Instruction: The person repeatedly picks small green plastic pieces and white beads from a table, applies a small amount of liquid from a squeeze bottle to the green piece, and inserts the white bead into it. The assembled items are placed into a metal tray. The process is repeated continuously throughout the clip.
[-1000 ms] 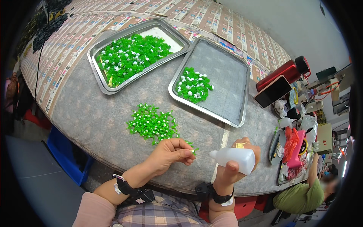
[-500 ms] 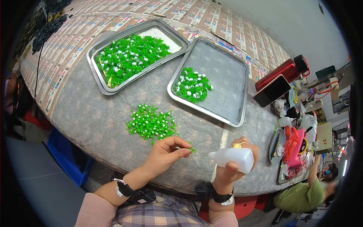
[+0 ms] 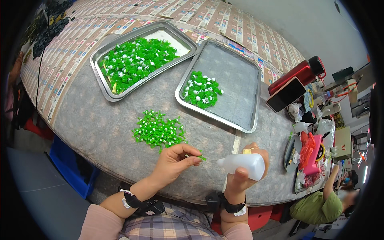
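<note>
Between thumb and forefinger, my left hand pinches a small green plastic piece. My right hand is wrapped round a white squeeze bottle, held on its side with its nozzle pointing left toward that piece, a short gap between them. Just beyond my left hand lies a loose pile of small green pieces with white spots. Farther back, a metal tray holds a cluster of green pieces with white eye-like balls. Left of it, another metal tray is heaped with similar green-and-white pieces.
At the right stand a red flask and a phone leaning against it. Beyond them are a pink container, plastic bags and other clutter. A person in a green shirt sits at the right. A blue bin is below the table's left edge.
The bottle in my right hand has shifted slightly left, so its nozzle is nearer the green piece. My left hand keeps its pinch, almost unmoved.
</note>
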The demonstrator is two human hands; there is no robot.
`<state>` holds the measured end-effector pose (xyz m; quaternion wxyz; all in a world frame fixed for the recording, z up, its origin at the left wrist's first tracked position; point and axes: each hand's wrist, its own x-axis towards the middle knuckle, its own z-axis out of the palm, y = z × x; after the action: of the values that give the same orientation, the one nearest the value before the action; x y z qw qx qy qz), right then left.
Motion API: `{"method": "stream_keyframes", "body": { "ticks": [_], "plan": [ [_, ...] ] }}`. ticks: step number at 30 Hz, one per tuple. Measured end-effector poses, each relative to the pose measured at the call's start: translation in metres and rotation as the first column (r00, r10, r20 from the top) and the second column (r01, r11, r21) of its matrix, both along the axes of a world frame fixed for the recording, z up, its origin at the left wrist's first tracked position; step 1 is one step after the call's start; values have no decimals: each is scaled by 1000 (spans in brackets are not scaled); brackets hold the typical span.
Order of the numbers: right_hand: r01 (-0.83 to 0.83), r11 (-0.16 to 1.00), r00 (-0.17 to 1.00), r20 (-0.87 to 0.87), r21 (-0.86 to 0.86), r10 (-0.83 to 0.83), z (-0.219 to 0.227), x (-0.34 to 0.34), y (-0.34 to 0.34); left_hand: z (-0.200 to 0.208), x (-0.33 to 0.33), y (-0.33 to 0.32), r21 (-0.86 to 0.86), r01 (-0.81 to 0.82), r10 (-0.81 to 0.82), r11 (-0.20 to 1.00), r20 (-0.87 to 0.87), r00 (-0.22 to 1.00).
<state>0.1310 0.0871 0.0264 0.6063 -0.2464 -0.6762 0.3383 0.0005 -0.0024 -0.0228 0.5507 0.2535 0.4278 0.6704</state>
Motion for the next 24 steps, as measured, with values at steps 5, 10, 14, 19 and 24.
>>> {"method": "stream_keyframes", "body": {
  "ticks": [5,10,14,19,24],
  "plan": [
    [324,942,942,-66,-85,-330,7,10,15,-1,2,1,-6,-46,46,999,8,999],
    [222,939,974,13,-263,-227,16,46,62,0,3,2,-25,-68,69,997,46,997],
    [285,908,956,154,-307,-248,-17,86,103,3,4,2,-9,-62,63,998,63,996],
    [361,843,918,311,-400,-246,-57,120,120,4,3,2,-19,-60,61,998,76,995],
    [611,538,372,390,580,-843,-20,101,109,2,1,-1,-11,-34,35,999,99,994]
  ]
}}
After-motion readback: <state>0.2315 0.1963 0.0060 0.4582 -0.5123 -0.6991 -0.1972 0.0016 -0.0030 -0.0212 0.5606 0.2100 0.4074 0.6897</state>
